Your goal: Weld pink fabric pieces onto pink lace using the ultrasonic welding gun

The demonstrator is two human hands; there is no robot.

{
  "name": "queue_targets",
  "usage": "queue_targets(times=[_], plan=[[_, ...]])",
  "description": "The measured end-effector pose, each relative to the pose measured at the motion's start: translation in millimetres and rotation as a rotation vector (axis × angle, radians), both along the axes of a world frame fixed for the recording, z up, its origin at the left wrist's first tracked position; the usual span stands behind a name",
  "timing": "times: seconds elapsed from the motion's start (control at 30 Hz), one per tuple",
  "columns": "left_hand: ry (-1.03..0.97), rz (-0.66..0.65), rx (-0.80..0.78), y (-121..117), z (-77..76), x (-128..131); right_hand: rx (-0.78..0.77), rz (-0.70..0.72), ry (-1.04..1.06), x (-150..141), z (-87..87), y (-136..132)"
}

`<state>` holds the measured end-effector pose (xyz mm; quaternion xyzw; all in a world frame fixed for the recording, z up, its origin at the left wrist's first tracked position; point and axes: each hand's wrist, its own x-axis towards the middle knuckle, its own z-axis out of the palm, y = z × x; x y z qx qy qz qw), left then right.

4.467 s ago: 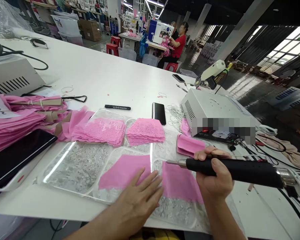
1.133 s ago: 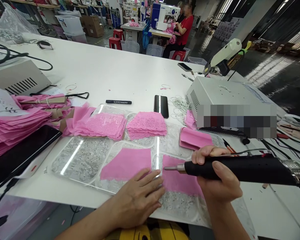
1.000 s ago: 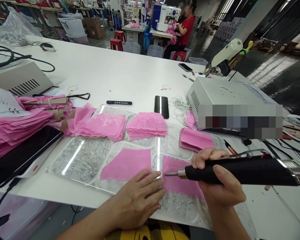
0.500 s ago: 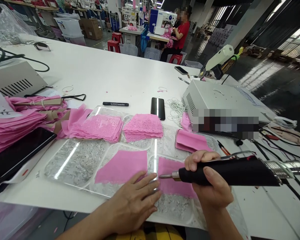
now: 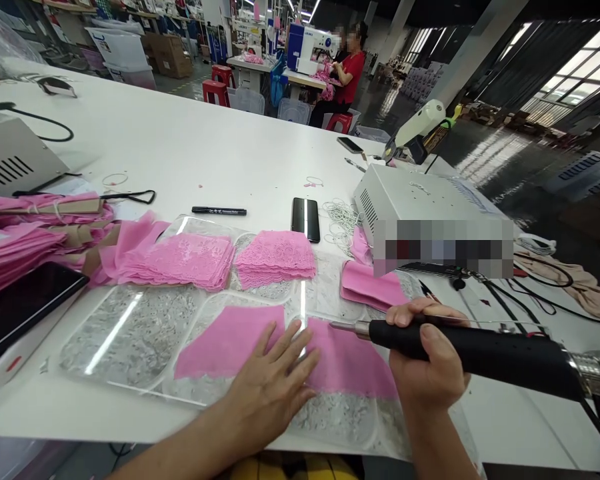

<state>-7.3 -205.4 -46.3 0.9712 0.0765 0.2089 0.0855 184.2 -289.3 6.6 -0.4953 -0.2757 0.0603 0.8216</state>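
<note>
My right hand (image 5: pixel 430 363) grips a black corded wand tool (image 5: pixel 510 353) with a narrow metal tip, pointing left. That tip is over the upper part of a pink fabric piece (image 5: pixel 353 370); contact cannot be made out. My left hand (image 5: pixel 273 377) lies flat with fingers spread, across the gap between this piece and another pink fabric piece (image 5: pixel 230 340). Both pieces lie in shaped recesses of a clear template (image 5: pixel 125 333) with a speckled grey look. Behind them are two stacks of pink lace pieces, one on the left (image 5: pixel 180 260) and one in the middle (image 5: pixel 275 257).
Folded pink fabric (image 5: pixel 373 283) lies by a grey control box (image 5: pixel 430 200). A marker (image 5: pixel 219 211) and a phone (image 5: pixel 305 220) lie behind the stacks. At left are bundled pink pieces (image 5: pixel 25 250) and a large black phone (image 5: pixel 30 307). Another person (image 5: pixel 350 70) sits at a sewing machine.
The tool tip has moved from the left edge of the right-hand fabric piece up towards its top edge. My left hand has spread its fingers wider. The view has turned slightly right.
</note>
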Motion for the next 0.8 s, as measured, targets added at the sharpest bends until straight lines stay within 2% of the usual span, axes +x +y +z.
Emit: queue_targets(times=[0.43, 0.8], plan=[[0.048, 0.0, -0.006, 0.0, -0.8, -1.1, 0.005, 0.038, -0.025, -1.5, -3.8, 4.6], [0.063, -0.008, -0.002, 0.2, -1.9, -1.1, 0.0, 0.01, 0.005, 1.8, -1.9, 1.6]])
